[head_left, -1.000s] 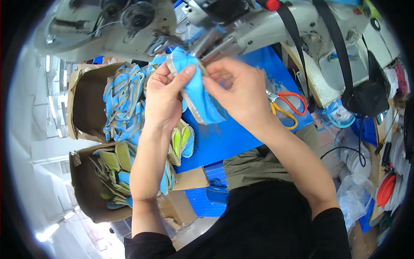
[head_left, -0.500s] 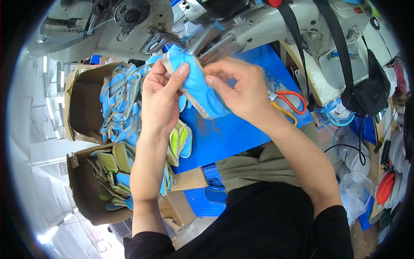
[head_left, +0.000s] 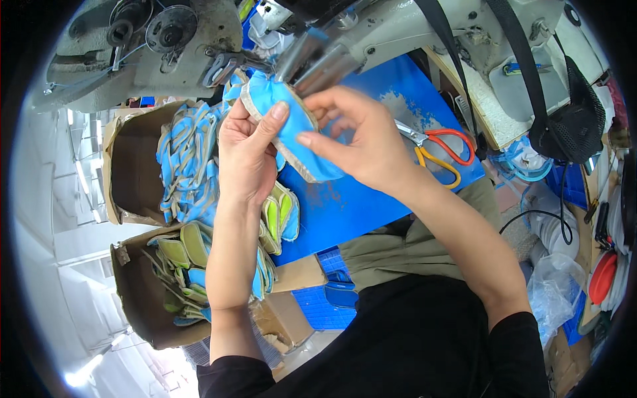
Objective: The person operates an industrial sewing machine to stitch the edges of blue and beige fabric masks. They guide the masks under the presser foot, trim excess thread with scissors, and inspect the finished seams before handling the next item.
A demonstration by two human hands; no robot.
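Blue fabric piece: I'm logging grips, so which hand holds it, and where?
Both: left hand pinches the blue fabric piece at its left edge, right hand at its lower right.

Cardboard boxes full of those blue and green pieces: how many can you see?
2, both left of the left hand: upper cardboard box by the sewing machine, lower cardboard box beneath it. Others may be hidden.

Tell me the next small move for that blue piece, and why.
Probably nudge the blue fabric piece farther under the sewing machine's metal arm: left hand and right hand both pinch it, its upper edge just at the arm.
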